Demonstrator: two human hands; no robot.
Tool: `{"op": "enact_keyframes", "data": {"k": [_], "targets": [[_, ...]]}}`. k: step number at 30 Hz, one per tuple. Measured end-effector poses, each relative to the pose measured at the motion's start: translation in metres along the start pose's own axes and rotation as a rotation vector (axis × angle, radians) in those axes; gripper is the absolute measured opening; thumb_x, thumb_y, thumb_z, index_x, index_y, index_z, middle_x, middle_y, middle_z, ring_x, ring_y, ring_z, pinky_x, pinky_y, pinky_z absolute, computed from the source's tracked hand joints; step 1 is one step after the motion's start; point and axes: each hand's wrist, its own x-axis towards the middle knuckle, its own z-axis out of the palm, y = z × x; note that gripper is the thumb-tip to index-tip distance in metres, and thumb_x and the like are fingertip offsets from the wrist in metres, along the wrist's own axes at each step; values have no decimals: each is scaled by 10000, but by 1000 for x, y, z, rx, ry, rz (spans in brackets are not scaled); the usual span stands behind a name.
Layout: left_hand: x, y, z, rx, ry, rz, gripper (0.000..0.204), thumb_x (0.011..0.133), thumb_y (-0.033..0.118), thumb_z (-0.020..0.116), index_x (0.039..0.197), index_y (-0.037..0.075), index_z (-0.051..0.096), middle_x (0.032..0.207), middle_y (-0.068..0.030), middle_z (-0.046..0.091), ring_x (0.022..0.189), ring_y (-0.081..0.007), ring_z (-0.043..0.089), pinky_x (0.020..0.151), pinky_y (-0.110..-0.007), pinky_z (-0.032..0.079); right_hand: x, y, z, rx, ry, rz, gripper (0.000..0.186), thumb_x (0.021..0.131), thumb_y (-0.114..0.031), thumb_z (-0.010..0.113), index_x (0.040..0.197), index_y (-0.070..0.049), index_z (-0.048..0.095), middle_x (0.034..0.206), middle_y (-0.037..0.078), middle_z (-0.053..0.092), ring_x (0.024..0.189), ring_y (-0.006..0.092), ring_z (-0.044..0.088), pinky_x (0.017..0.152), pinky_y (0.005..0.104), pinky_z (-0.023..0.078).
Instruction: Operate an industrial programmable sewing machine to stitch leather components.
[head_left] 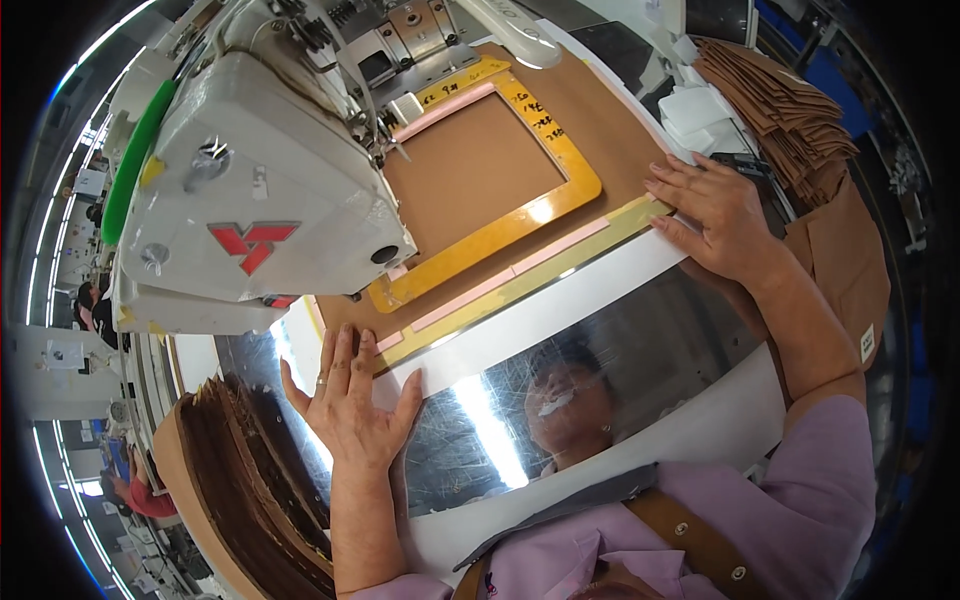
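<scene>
A flat brown panel (470, 165) lies beneath a yellow clamp frame (545, 208) at the sewing machine head (285, 165). Along the panel's near side runs a yellow strip (575, 259) backed with pink pieces. My left hand (358, 415) lies with fingers spread, its fingertips on the panel's near left corner beside the strip's end. At the strip's far right end, my right hand (715, 215) rests with outstretched fingers on the panel's edge. Neither hand grips anything.
A shiny metal plate (650, 355) and a white band (560, 308) lie nearer to me. Brown pieces are stacked at the right (780, 110), dark brown ones at the left (255, 480). White folded material (700, 118) sits beyond my right hand.
</scene>
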Motion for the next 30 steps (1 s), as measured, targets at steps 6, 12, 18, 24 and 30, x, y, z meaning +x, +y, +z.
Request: {"op": "enact_keyframes", "data": {"k": [6,12,18,24,30], "targets": [[-2,2,-3,-31,11,-38,485,829,388,710,1179,54,750,1209,-120,748,1199,-229,688,1251,-531,108,1,0,3,6,3,8,352,915,-307,723,1143,-40,754,1219,162,729,1225,315,660,1090,489,471],[-1,3,2,-77,97,-19,404,815,333,707,1096,49,766,1135,-107,772,1138,-224,715,1247,-523,126,-5,1,4,17,42,22,322,916,-298,719,1106,-43,769,1199,153,739,1193,299,678,1065,469,486],[-5,3,9,-103,147,-26,398,843,375,688,1071,61,774,1133,-107,768,1117,-232,718,1247,-524,131,-8,7,16,3,165,-32,279,908,-307,717,1030,-64,780,1111,119,768,1085,287,724,923,403,559],[-9,3,4,-104,191,-89,342,881,356,656,1035,78,781,1118,-82,770,1092,-225,712,1247,-507,137,-1,4,24,46,190,36,220,883,-258,738,956,-53,770,1023,121,773,1012,287,743,838,399,593],[-10,3,12,-66,175,-106,325,908,342,642,1038,78,780,1095,-69,780,1112,-220,712,1242,-517,162,-9,9,34,73,307,64,265,906,-384,657,891,-141,761,846,93,743,808,324,719,760,463,557]]}}
